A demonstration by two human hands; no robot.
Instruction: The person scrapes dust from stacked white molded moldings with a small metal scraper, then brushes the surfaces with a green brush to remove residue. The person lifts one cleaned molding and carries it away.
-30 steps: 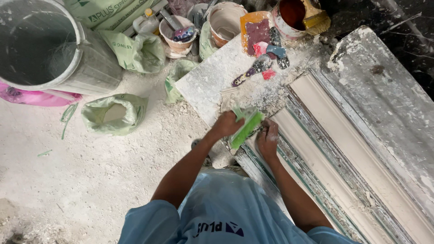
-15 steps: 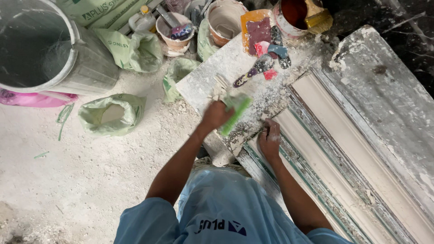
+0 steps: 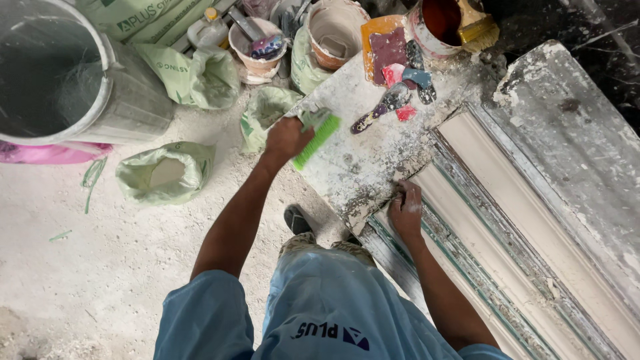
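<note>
My left hand [image 3: 287, 138] grips a green comb-like scraper [image 3: 316, 141] over the left edge of a plaster-smeared board [image 3: 373, 153]. The scraper's teeth point toward the board's upper left corner. My right hand [image 3: 407, 210] rests with its fingers on the near corner of the board, where it meets a long white plaster moulding [image 3: 507, 220]. Nothing is held in the right hand.
Several putty knives [image 3: 393, 100] lie at the board's far end. Buckets [image 3: 333, 33], a red paint pot with a brush [image 3: 453, 23], a large grey tub [image 3: 60, 73] and open green plaster sacks [image 3: 167, 173] stand on the dusty floor at left.
My left hand has carried the green scraper up and to the left, from the board's near corner to its left edge. The right hand has stayed at the corner.
</note>
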